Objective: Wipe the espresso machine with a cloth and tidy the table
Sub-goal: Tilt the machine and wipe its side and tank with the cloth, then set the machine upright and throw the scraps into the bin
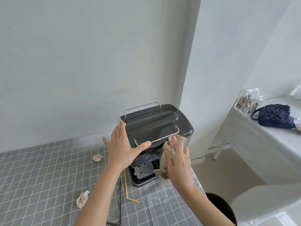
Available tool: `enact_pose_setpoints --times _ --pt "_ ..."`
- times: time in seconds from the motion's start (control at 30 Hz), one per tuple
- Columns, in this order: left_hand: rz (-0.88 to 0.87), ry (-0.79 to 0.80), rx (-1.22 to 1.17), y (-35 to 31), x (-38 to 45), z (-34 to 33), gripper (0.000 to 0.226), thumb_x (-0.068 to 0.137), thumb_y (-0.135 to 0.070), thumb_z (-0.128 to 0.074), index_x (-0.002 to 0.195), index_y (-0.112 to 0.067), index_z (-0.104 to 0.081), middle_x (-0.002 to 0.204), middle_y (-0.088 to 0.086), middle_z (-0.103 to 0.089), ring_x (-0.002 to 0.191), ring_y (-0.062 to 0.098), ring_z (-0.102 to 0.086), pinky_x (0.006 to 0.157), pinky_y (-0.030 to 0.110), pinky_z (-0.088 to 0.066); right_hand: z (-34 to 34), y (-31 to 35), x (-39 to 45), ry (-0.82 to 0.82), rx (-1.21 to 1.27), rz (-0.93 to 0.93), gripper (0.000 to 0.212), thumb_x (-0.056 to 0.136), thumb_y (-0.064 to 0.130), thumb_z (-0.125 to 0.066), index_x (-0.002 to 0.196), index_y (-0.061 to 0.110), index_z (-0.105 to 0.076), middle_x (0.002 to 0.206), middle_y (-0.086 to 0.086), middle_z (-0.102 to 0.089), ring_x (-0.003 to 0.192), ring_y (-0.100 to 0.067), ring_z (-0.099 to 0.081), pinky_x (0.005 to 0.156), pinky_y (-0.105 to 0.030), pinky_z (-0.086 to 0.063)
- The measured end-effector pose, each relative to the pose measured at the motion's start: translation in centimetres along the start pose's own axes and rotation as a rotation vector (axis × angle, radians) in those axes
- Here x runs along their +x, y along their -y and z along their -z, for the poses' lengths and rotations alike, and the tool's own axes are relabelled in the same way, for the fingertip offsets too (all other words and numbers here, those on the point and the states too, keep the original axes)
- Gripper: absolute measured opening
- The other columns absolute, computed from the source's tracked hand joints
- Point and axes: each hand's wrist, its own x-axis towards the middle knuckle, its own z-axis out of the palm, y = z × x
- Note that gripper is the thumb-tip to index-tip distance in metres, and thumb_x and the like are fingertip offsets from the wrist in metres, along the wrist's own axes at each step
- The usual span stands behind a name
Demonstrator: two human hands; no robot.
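Fingers of my right hand (178,165) bunch the beige cloth (169,154) against the espresso machine (156,123) front-right corner, its top beyond, while my flat, spread left hand (121,144) braces the left side.

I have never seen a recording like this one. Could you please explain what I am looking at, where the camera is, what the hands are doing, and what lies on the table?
There is one picture, taken by a wide camera worn on a person's head, looking forward and down. No robot is present; the two bare arms belong to that person.

The dark box is an espresso machine standing on a table with a grey checked cover. The left hand lies open and flat against the machine's top left edge. The right hand grips a beige cloth at the machine's front right corner.

On the table lie two crumpled paper balls, a yellow straw and a dark stick.
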Motion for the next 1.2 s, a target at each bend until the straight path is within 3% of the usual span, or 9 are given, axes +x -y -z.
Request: enact_pose_setpoints --times 0.1,0.27,0.43,0.53,0.63,0.73,0.83,1.0,1.2 --pt "-0.006 0.001 0.003 0.1 0.0 0.0 0.129 0.053 -0.096 -0.034 0.151 -0.023 0.010 0.159 -0.003 -0.016 0.148 0.017 -0.008 0.112 0.064 0.007 -0.3 0.5 0.0 0.042 -0.066 0.155 0.017 0.100 0.015 -0.044 0.115 0.007 -0.046 0.106 0.011 -0.042 0.101 -0.024 -0.047 0.071 -0.032 -0.050" --pt "-0.006 0.001 0.007 -0.1 -0.1 -0.1 0.129 0.055 -0.094 -0.035 0.151 -0.021 0.009 0.159 -0.004 -0.017 0.148 0.016 -0.008 0.112 0.065 0.007 3.0 -1.3 -0.8 0.266 -0.018 0.323 0.028 0.098 0.012 -0.050 0.097 0.032 -0.031 0.094 0.031 -0.035 0.087 0.008 -0.037 0.069 -0.005 -0.035" --pt "-0.015 0.033 0.011 -0.4 0.0 0.2 0.127 0.057 -0.093 -0.038 0.151 -0.022 0.008 0.159 -0.005 -0.017 0.148 0.016 -0.008 0.111 0.064 0.010 2.5 -9.2 -7.9 0.430 -0.105 0.130 0.005 0.096 0.021 -0.050 0.098 0.026 -0.051 0.096 0.030 -0.054 0.096 -0.003 -0.054 0.080 -0.014 -0.048" --pt "0.041 0.014 -0.039 -0.6 0.6 1.0 0.103 0.070 -0.081 -0.044 0.150 -0.022 -0.018 0.148 -0.007 -0.037 0.144 0.014 -0.023 0.109 0.062 0.016 0.7 -12.5 -9.8 0.463 -0.195 0.030 0.025 0.080 0.015 -0.064 0.081 0.037 -0.053 0.096 0.038 -0.060 0.100 -0.014 -0.063 0.084 -0.031 -0.055" --pt "0.057 -0.252 -0.130 -0.7 2.7 2.5 0.040 0.088 -0.055 -0.052 0.108 -0.023 -0.067 0.114 -0.008 -0.067 0.124 0.017 -0.051 0.111 0.066 0.010 1.2 -8.8 -6.9 0.311 -0.090 -0.054 0.029 0.078 0.008 -0.074 0.076 0.034 -0.064 0.083 0.024 -0.072 0.084 0.002 -0.067 0.074 -0.014 -0.054" --pt "0.036 -0.389 -0.057 -0.4 7.0 3.4 0.031 0.090 -0.042 -0.058 0.074 -0.017 -0.067 0.092 -0.002 -0.071 0.102 0.024 -0.059 0.111 0.061 -0.010 3.1 -1.5 -2.0 0.142 0.234 -0.233 0.015 0.092 0.021 -0.063 0.079 0.024 -0.072 0.066 0.010 -0.071 0.057 -0.001 -0.064 0.057 -0.010 -0.049" --pt "-0.065 -0.248 -0.039 -0.9 11.5 3.4 0.033 0.091 -0.038 -0.055 0.074 -0.013 -0.068 0.085 0.006 -0.070 0.087 0.032 -0.062 0.091 0.043 -0.042 3.5 2.6 1.7 0.161 0.486 -0.458 0.024 0.098 0.025 -0.051 0.083 0.021 -0.069 0.065 -0.006 -0.071 0.042 -0.011 -0.057 0.044 -0.022 -0.047" --pt "-0.138 0.171 0.050 -1.5 16.1 1.1 0.027 0.094 -0.018 -0.052 0.083 -0.001 -0.070 0.082 0.012 -0.069 0.079 0.028 -0.058 0.071 0.029 -0.037 2.5 4.9 3.8 0.173 0.757 -0.704 0.022 0.100 0.020 -0.050 0.094 0.010 -0.068 0.066 -0.009 -0.066 0.040 -0.015 -0.050 0.036 -0.023 -0.036" --pt "-0.126 0.252 0.046 -3.6 17.0 1.2 0.026 0.096 -0.016 -0.051 0.091 -0.004 -0.074 0.085 0.005 -0.065 0.076 0.017 -0.051 0.070 0.022 -0.035 1.0 5.6 5.1 0.052 0.887 -0.811 0.027 0.100 0.010 -0.049 0.084 -0.005 -0.065 0.050 -0.004 -0.055 0.038 -0.013 -0.043 0.036 -0.020 -0.032"
